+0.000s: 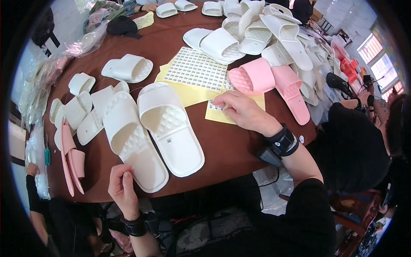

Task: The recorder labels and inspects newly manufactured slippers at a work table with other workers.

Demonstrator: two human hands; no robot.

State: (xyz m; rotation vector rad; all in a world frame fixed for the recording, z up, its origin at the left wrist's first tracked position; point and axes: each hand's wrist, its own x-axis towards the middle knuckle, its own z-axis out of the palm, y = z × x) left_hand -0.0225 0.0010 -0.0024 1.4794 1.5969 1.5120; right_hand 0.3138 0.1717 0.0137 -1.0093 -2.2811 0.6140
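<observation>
Two white slippers lie side by side in front of me, soles down. The right white slipper (184, 145) bears a small printed label on its insole; on the left white slipper (145, 165) I see none. My left hand (122, 188) is closed, thumb against curled fingers, at the left slipper's heel edge; anything in it is too small to make out. Over a small yellow-backed sticker sheet (218, 115), my right hand (246, 112) bends in a pinch, its fingertips at the printed labels. Whether a sticker is between them I cannot tell.
Larger sticker sheets (197, 70) lie beyond my right hand. Pink slippers (252, 76) sit right of them, before a heap of white slippers (274, 34). More white slippers (83, 109) and a pink pair (72, 158) are at left. Another person (351, 145) sits at right.
</observation>
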